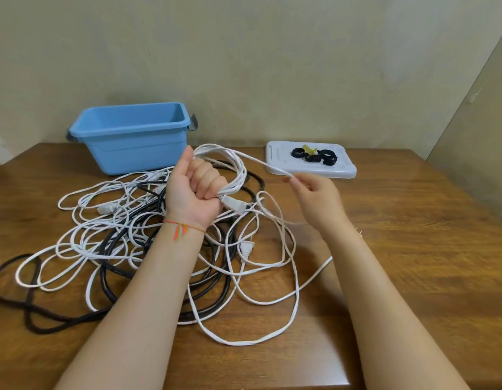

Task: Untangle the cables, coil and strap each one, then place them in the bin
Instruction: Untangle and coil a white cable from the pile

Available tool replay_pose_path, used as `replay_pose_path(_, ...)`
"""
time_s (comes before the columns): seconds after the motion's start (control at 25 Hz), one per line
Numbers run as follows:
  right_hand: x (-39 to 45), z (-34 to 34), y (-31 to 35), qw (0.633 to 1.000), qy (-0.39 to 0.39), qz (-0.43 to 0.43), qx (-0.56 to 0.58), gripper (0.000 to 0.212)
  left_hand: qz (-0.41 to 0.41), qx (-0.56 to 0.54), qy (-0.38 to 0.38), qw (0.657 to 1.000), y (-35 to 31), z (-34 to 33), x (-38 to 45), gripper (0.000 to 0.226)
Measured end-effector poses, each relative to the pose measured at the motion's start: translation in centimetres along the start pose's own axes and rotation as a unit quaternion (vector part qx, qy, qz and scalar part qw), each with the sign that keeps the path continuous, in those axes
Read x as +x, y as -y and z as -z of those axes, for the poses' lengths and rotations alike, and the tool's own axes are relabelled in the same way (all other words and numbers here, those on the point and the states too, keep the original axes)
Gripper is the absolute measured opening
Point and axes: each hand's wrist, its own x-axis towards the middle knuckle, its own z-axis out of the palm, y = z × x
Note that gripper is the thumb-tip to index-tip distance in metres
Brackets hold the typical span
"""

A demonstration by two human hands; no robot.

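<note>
At the centre of the frame the left hand (pixel 197 190) is raised palm-up with its fingers curled tight around a partly wound coil of thin white cable (pixel 235 170), whose loops arch up and to the right of the fist. A white plug end (pixel 233 205) of that cable sticks out just below the fist. From the top of the coil a single white strand runs right to the right hand (pixel 317 197), which pinches it between fingertips and thumb; this hand is blurred.

Below and to the left of both hands a loose tangle of white cables (pixel 109 235) and thick black cables (pixel 47 322) sprawls over the brown wooden bench (pixel 413 249), reaching the lower left edge of the frame. Another white two-pin plug (pixel 246 249) lies in the tangle below the left wrist.

In the upper left stands an open light-blue plastic bin (pixel 131 136) with grey handles. To the upper right lies a flat white plastic lid (pixel 339 168) carrying several black straps (pixel 314 156) rolled into rings.
</note>
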Motion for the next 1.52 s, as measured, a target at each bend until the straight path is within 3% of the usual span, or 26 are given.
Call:
replay_pose_path(0.12, 1.1, 1.8, -1.2, 0.989, -0.142, -0.029, -0.026, 0.024, 0.010, 0.019, -0.019, 1.000, 0.1, -0.1, 0.0, 0.053)
replay_pose_path(0.28, 1.6, 2.4, -1.6, 0.983, -0.145, -0.056, -0.092, 0.017, -0.091, 0.136, -0.176, 0.971, 0.9, 0.3, 0.3, 0.054)
replay_pose_path(0.4, 1.2, 1.2, -1.2, 0.980, -0.075, -0.008, -0.183, 0.014, -0.121, 0.252, -0.128, 0.951, 1.3, -0.3, 0.2, 0.051)
replay_pose_path(0.52, -0.1, 0.5, 0.1, 0.980, 0.107, 0.054, -0.158, 0.010, -0.091, 0.346, -0.039, 0.933, 2.6, -1.0, -0.2, 0.045)
replay_pose_path(0.6, -1.1, 0.2, 1.2, 0.970, 0.211, 0.071, -0.100, 0.012, -0.104, 0.483, -0.012, 0.869, 3.6, -0.9, -0.4, 0.041)
replay_pose_path(0.72, -1.8, 0.4, 1.9, 0.963, 0.255, 0.085, -0.018, 0.025, -0.102, 0.634, 0.018, 0.766, 4.2, -0.6, -0.7, 0.042)
replay_pose_path(0.8, -2.1, 0.7, 2.2, 0.956, 0.271, 0.084, 0.073, 0.032, -0.071, 0.666, 0.041, 0.741, 4.3, -0.6, -0.8, 0.042)
replay_pose_path(0.88, -2.1, 0.8, 2.4, 0.941, 0.275, 0.067, 0.186, 0.034, 0.014, 0.609, 0.085, 0.788, 4.4, -0.6, -0.9, 0.037)
replay_pose_path(0.96, -1.9, 1.0, 2.2, 0.909, 0.295, 0.041, 0.292, 0.036, 0.163, 0.483, 0.145, 0.848, 3.9, -0.5, -0.8, 0.040)
replay_pose_path(1.08, -1.1, 1.7, 1.5, 0.835, 0.320, -0.009, 0.447, 0.025, 0.332, 0.340, 0.245, 0.845, 2.5, -0.2, -0.7, 0.049)
replay_pose_path(1.16, -0.3, 2.2, 0.7, 0.830, 0.297, -0.036, 0.470, 0.016, 0.315, 0.312, 0.267, 0.856, 1.8, 0.0, -0.7, 0.046)
replay_pose_path(1.24, 0.5, 2.3, -0.3, 0.879, 0.261, -0.061, 0.394, 0.010, 0.244, 0.299, 0.212, 0.898, 1.7, 0.1, -0.4, 0.046)
replay_pose_path(1.36, 1.3, 2.4, -1.8, 0.970, 0.151, -0.104, 0.163, 0.007, 0.137, 0.193, 0.065, 0.969, 1.2, 0.4, 0.3, 0.048)
replay_pose_path(1.44, 1.8, 3.2, -2.8, 0.979, 0.064, -0.137, 0.138, 0.011, 0.071, 0.103, -0.003, 0.992, 0.3, 0.8, 0.7, 0.050)
replay_pose_path(1.52, 2.0, 3.7, -3.2, 0.966, 0.053, -0.140, 0.211, 0.010, 0.023, 0.055, -0.042, 0.997, -0.3, 1.1, 0.9, 0.053)
